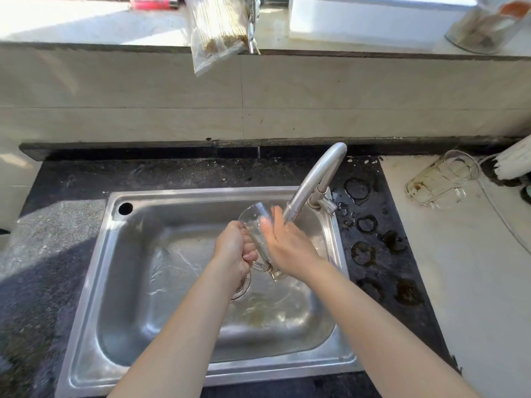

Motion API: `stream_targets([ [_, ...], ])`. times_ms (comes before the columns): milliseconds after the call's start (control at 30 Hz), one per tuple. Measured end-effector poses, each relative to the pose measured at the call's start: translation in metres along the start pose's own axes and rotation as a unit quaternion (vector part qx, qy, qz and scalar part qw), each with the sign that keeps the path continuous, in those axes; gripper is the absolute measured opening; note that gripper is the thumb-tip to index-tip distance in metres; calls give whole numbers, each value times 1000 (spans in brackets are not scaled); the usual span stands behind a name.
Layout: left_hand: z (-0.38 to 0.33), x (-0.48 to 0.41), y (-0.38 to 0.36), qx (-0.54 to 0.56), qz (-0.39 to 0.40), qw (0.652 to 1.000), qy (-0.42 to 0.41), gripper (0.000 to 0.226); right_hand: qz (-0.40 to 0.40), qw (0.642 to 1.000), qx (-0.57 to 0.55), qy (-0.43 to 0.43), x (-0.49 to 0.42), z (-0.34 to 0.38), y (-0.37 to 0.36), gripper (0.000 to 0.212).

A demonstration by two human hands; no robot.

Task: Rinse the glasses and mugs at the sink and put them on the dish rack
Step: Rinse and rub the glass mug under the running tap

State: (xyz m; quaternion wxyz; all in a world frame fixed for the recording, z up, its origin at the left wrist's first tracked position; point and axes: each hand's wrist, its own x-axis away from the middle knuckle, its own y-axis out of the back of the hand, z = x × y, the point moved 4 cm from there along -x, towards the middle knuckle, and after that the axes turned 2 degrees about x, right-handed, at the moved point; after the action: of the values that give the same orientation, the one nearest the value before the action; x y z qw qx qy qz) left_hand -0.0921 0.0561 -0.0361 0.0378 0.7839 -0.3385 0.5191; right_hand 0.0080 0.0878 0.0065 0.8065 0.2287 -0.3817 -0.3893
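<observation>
Over the steel sink (94, 285) I hold a clear glass mug (254, 222) tilted, mouth up and away, under the spout of the faucet (313, 185). My left hand (235, 251) is closed around the mug's handle. My right hand (287, 242) lies flat against the mug's right side, fingers straight and blurred, just below the spout. The mug's thick base (277, 274) shows between my wrists. Water lies on the sink floor. A second glass mug (439, 179) with brownish residue lies on its side on the pale counter at the right. No dish rack is in view.
Dark wet ring marks (365, 251) dot the black counter right of the sink. A white cylinder (514, 162) stands at the far right edge. On the upper ledge sit a plastic bag (218, 30), a glass jar (485, 27) and a red lighter (153, 2).
</observation>
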Motion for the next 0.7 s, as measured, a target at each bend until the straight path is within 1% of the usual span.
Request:
stream_targets([
  [33, -2, 3, -1, -15, 4, 1000, -8, 41, -2, 1000, -12, -4, -4, 2, 2, 43],
  [67, -4, 5, -1, -28, 8, 999, -18, 41, 1, 996, -79, -45, -9, 2, 4, 46],
  [100, -6, 7, -1, -36, 9, 999, -27, 41, 14, 975, -193, -106, -16, -2, 4, 52],
  [133, -8, 8, 0, -37, 8, 999, -35, 41, 33, 943, -293, -154, -20, -4, 3, 55],
  [167, -10, 9, 2, -35, 6, 999, -42, 41, 43, 929, -325, -172, -19, -4, 0, 53],
  [200, -12, 9, 4, -28, 2, 998, -47, 40, 43, 938, -306, -157, -14, -3, -1, 51],
  [233, -15, 8, 6, -19, -3, 998, -52, 40, 26, 971, -216, -104, -8, 0, -2, 48],
  [267, -19, 7, 8, -11, -8, 998, -55, 40, -24, 993, -112, -42, 1, 2, -4, 43],
  [300, -22, 7, 9, -10, -10, 998, -57, 39, -61, 997, -36, 12, 9, 5, -6, 38],
  [333, -24, 7, 10, -18, -9, 998, -59, 38, -80, 996, -32, 37, 11, 5, -8, 35],
  [367, -25, 8, 9, -37, -4, 997, -61, 38, -82, 994, -54, 46, 10, 7, -9, 34],
  [400, -26, 10, 7, -58, 3, 996, -62, 38, -76, 992, -91, 33, 3, 10, -8, 35],
  [433, -25, 12, 6, -76, 9, 995, -62, 38, -56, 987, -148, 1, -4, 13, -5, 39],
  [467, -25, 14, 4, -85, 14, 994, -61, 38, -27, 972, -232, -35, -10, 16, -1, 41],
  [500, -25, 15, 4, -83, 16, 995, -58, 39, 17, 946, -315, -69, -13, 17, 3, 43],
  [533, -25, 16, 4, -74, 17, 996, -54, 39, 69, 928, -358, -81, -12, 15, 5, 53],
  [567, -25, 16, 5, -58, 17, 997, -47, 40, 116, 925, -353, -80, -10, 10, 7, 65],
  [600, -26, 15, 6, -35, 16, 999, -36, 39, 148, 926, -339, -80, -7, 3, 7, 71],
  [633, -25, 13, 8, -5, 13, 1000, -21, 39, 176, 918, -346, -79, -3, -3, 6, 69],
  [667, -24, 11, 10, 30, 11, 999, -4, 39, 206, 892, -392, -92, 0, -13, 2, 67],
  [700, -24, 9, 11, 63, 10, 998, 12, 38, 228, 852, -458, -112, 7, -20, -3, 66],
])
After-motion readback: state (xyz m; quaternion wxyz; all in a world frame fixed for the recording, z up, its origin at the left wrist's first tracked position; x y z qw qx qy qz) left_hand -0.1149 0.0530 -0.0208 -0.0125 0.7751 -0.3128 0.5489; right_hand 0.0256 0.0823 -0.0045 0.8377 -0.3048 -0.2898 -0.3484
